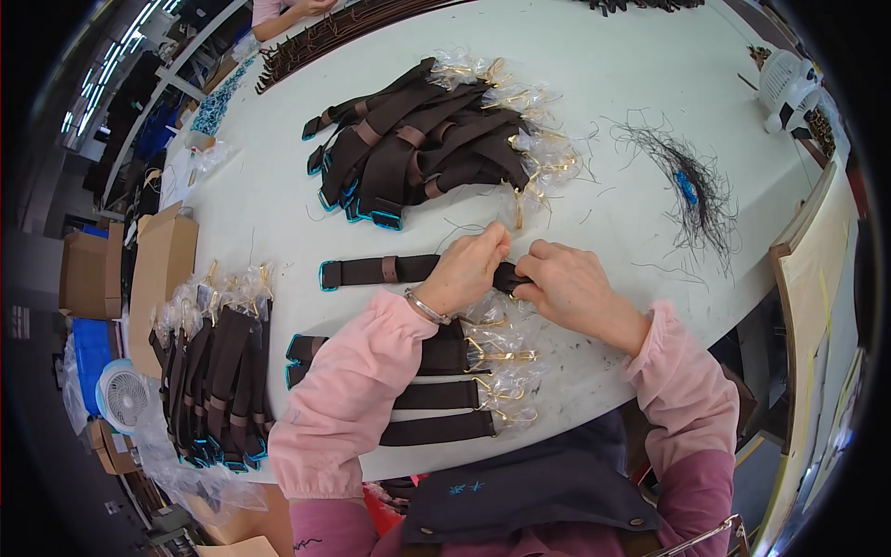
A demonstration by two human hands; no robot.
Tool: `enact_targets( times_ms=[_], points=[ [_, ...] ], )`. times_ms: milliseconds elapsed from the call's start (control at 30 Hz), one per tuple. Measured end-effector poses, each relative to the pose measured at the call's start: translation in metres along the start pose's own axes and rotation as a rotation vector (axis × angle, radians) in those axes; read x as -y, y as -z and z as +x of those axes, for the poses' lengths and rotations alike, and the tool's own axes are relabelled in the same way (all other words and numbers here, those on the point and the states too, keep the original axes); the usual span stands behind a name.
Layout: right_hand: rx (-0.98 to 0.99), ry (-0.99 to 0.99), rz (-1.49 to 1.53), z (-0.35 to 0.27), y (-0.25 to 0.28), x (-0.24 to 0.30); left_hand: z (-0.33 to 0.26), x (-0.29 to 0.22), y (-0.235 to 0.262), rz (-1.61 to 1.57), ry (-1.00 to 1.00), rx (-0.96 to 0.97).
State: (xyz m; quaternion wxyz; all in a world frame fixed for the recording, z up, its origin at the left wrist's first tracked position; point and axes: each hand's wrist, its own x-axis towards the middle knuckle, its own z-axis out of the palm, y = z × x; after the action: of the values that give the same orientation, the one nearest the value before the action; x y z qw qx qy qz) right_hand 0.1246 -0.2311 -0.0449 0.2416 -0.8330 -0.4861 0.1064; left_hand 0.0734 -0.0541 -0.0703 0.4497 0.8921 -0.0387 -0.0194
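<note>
A dark brown strap (357,272) with a blue-edged buckle at its left end lies across the white table. Over its right part, my left hand (461,271) is closed, fingertips bent together. My right hand (574,290) pinches the strap's dark end just beside it; the fingertips hide the exact spot. Below my hands, several similar straps (434,396) lie side by side, their gold hooks (506,355) wrapped in clear plastic. My left forearm crosses over some of them. Beyond my hands is a heap of straps (418,139) with brown loops and blue-edged buckles.
More straps (223,371) hang over the table's left edge. A tangle of black threads (705,200) with a blue piece lies at right, near a white fan (787,88). Cardboard boxes (167,269) and another fan (123,395) stand at left. Another person's arm (283,20) shows at the far edge.
</note>
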Motion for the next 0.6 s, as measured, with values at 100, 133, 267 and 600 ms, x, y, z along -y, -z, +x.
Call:
enact_targets(
  times_ms=[100, 133, 267, 600],
  points=[
    [0.002, 0.022, -0.007, 0.0016, -0.0022, 0.0009, -0.0006, 0.0004, 0.0002, 0.027, -0.023, -0.005],
    [0.008, 0.029, -0.016, 0.0023, -0.0029, 0.0011, -0.0007, 0.0008, 0.0004, 0.036, -0.029, -0.005],
    [-0.011, 0.067, -0.053, 0.0031, -0.0038, 0.0024, -0.0004, 0.0021, 0.0001, 0.052, -0.037, -0.01],
    [-0.029, 0.15, -0.057, 0.0028, -0.0038, 0.0009, -0.0001, 0.003, -0.0006, 0.059, -0.046, -0.009]
  ],
)
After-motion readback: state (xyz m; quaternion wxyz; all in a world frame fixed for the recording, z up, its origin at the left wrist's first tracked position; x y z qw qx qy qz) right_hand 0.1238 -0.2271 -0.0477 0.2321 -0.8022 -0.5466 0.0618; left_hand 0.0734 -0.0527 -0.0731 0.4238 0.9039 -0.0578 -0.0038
